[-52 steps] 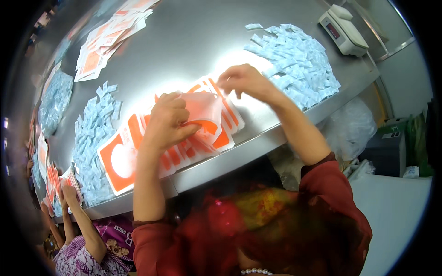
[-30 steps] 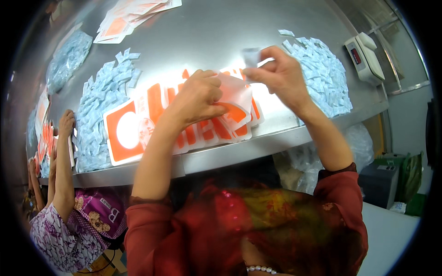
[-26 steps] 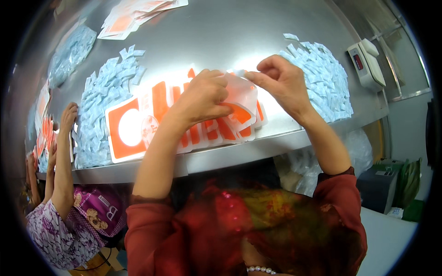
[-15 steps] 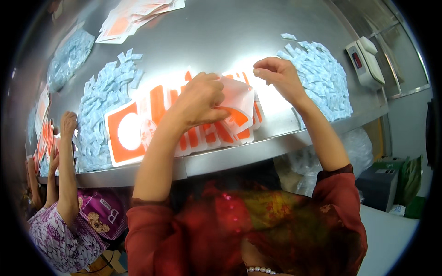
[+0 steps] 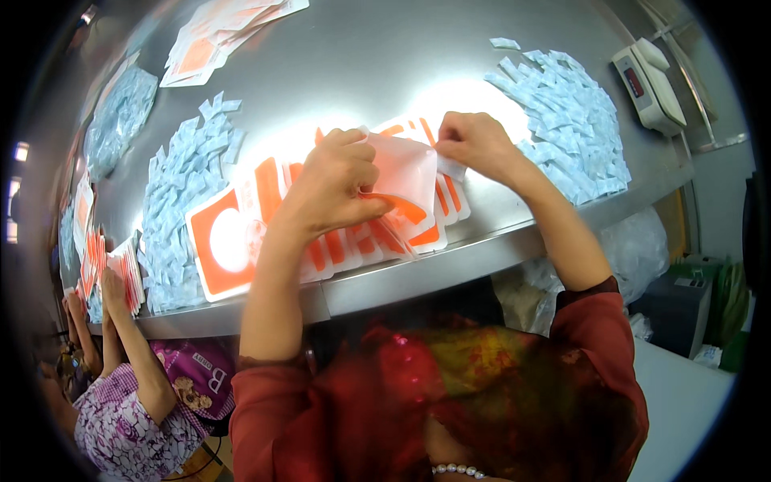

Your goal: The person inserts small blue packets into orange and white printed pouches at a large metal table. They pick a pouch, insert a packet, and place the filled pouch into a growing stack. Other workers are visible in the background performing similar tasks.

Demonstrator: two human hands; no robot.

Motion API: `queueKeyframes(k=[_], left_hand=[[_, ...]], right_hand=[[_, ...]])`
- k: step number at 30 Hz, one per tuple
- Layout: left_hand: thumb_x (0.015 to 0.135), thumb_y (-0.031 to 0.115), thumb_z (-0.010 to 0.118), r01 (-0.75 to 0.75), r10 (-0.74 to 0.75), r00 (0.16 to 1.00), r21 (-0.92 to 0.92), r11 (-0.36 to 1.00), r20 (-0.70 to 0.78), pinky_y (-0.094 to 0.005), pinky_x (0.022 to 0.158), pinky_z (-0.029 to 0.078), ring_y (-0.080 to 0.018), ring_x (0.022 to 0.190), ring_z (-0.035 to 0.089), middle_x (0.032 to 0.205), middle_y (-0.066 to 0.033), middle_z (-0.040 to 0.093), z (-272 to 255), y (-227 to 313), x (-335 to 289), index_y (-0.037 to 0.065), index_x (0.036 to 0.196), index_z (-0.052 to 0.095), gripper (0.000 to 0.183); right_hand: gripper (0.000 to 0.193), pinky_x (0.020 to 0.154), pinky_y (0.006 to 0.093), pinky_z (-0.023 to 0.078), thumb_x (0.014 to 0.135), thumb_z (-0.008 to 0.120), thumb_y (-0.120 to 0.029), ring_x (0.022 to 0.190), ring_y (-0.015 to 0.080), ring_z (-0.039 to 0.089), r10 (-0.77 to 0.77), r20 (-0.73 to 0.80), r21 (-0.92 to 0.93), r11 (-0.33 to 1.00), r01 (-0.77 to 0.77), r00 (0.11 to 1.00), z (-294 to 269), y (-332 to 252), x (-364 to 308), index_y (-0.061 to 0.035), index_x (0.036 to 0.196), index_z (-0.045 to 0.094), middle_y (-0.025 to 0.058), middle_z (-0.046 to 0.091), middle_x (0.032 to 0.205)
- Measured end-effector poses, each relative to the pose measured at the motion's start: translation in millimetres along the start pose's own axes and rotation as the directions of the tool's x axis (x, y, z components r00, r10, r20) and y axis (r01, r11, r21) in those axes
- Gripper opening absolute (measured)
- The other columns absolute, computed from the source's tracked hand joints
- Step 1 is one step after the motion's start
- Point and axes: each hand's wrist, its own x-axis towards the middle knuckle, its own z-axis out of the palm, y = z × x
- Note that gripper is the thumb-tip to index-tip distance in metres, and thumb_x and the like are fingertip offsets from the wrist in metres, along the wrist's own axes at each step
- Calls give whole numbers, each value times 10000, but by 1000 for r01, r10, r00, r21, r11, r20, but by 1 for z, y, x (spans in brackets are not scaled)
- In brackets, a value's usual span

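My left hand [image 5: 336,181] grips an orange-and-white flat pouch [image 5: 405,165], thumb at the near side, and its mouth gapes toward the right. Close to that opening, my right hand [image 5: 475,146] is closed, with a small pale sachet [image 5: 453,169] partly showing under the fingers. Beneath both hands lies an overlapping row of orange-and-white pouches [image 5: 337,251] along the near table edge. The row's leftmost pouch [image 5: 210,273] shows a white circle. Pale blue sachets form a pile [image 5: 566,128] right of my right hand and another pile [image 5: 181,193] at the left.
The metal table [image 5: 377,56] has a rounded front edge. More pouches [image 5: 217,40] lie at the far left, near a clear bag of blue sachets [image 5: 120,112]. A white scale [image 5: 650,87] stands at the right. Co-workers' arms [image 5: 140,345] reach in at the left.
My right hand has moved slightly left and down to the pouch's mouth, its fingers more curled. My left hand still holds the pouch. A co-worker's hand at the left has drawn nearer the table edge.
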Motion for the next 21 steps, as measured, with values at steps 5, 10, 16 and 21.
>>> queueKeyframes(k=[5, 10, 16, 21], left_hand=[[478, 205, 760, -20, 21, 999, 12, 1000, -49, -347, 569, 326, -229, 636, 390, 553, -61, 374, 3, -4, -3, 26, 476, 396, 405], [480, 192, 748, -44, 44, 997, 5, 999, -65, -349, 578, 346, -236, 647, 400, 549, -65, 379, 3, -3, 0, 24, 477, 397, 389], [556, 226, 660, 30, -30, 999, 25, 999, -14, -361, 655, 401, -260, 740, 474, 598, -106, 471, 1, -3, -6, 8, 490, 468, 297], [549, 230, 670, 39, -40, 999, 36, 999, 25, -368, 665, 402, -281, 740, 478, 602, -111, 485, -1, -1, -5, 3, 502, 500, 287]], right_hand=[[191, 560, 272, 447, 741, 682, -161, 604, 141, 551, 9, -178, 261, 965, 38, 984, -32, -27, -21, 2, 801, 601, 51, 589, 662], [311, 646, 343, 472, 735, 664, -305, 676, 242, 611, 71, 3, -283, 957, -67, 997, 1, -15, -16, -22, 863, 657, 108, 645, 743], [149, 531, 242, 432, 750, 685, -123, 594, 97, 533, 57, -204, 330, 944, 14, 977, -9, -7, -27, 0, 737, 602, 24, 579, 645], [166, 559, 227, 438, 786, 693, -112, 571, 95, 521, -7, -379, 555, 798, 234, 925, -25, -66, -45, 19, 788, 590, 45, 606, 685]])
